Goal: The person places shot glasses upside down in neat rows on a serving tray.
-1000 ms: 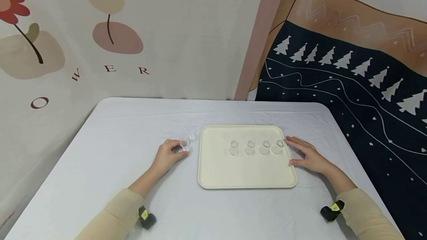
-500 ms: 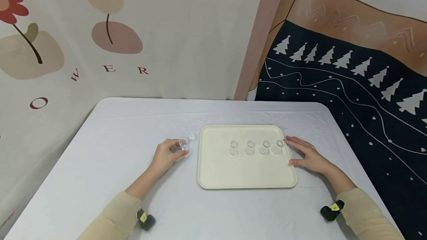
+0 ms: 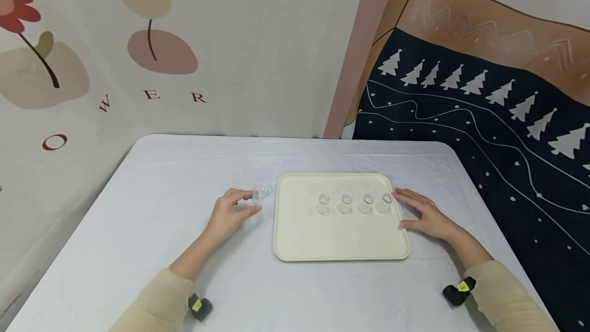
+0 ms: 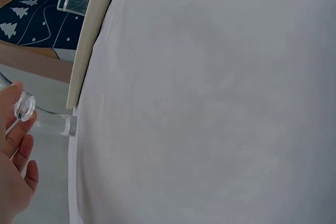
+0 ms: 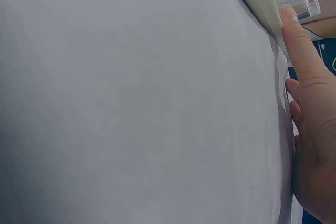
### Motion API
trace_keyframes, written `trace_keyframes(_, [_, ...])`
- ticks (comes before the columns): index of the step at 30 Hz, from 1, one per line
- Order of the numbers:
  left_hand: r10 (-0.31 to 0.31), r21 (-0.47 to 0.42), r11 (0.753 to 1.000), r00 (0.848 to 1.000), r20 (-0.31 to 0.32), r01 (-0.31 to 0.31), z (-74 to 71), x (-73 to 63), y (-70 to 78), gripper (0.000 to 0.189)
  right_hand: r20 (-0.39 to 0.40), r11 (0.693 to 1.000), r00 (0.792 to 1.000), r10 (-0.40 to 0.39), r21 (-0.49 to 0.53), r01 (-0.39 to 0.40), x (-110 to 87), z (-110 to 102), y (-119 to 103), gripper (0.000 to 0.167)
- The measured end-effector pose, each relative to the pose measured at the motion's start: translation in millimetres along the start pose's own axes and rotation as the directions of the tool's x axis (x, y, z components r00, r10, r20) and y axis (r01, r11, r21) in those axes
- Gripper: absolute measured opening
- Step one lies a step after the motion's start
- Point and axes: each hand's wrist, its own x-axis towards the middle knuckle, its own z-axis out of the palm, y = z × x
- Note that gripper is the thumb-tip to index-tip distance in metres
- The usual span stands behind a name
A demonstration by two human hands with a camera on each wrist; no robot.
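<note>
My left hand (image 3: 229, 215) pinches a small clear glass (image 3: 255, 201) between thumb and fingers, left of the tray. In the left wrist view, the bottom of that held glass (image 4: 24, 106) faces the camera, so it is tilted above the table. Right behind it, a second clear glass (image 4: 60, 124) stands on the tablecloth. Several similar glasses stand in a row on the cream tray (image 3: 341, 242), the rightmost glass (image 3: 383, 204) near its right rim. My right hand (image 3: 426, 218) rests with extended fingers at the tray's right edge, its thumb (image 5: 300, 45) against the rim.
A white cloth (image 3: 221, 291) covers the table. Behind it hangs a pale curtain (image 3: 258, 50) with flower prints, and on the right a dark fabric (image 3: 415, 101) with white trees. Black wrist cameras sit below both sleeves.
My left hand has risen slightly and tipped its glass away, so the glass now overlaps the one standing behind it. The right hand and the tray have stayed put.
</note>
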Motion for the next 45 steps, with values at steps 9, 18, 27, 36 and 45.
trace_keyframes(9, [0.08,-0.005,0.997,0.994,0.073,-0.079,1.4,0.9,9.3,0.036,-0.002,1.0,1.0,-0.003,0.0,0.003,0.1,0,1,0.074])
trace_keyframes(18, [0.146,0.007,0.989,0.983,0.109,-0.148,6.3,3.8,17.8,0.04,0.001,1.0,1.0,0.005,-0.002,-0.005,0.2,-1,-2,0.074])
trace_keyframes(27, [0.154,0.027,0.987,0.986,0.068,-0.157,16.0,11.2,33.7,0.039,-0.008,1.0,1.0,-0.004,-0.002,0.004,0.6,0,0,0.074])
trace_keyframes(36, [0.169,-0.026,0.985,0.986,0.007,-0.168,34.7,16.6,39.4,0.038,-0.002,1.0,1.0,-0.003,0.003,0.003,0.1,0,1,0.074])
trace_keyframes(45, [0.17,-0.082,0.982,0.985,0.013,-0.168,54.4,21.7,44.7,0.036,-0.003,1.0,1.0,0.001,0.012,-0.001,0.2,0,0,0.073])
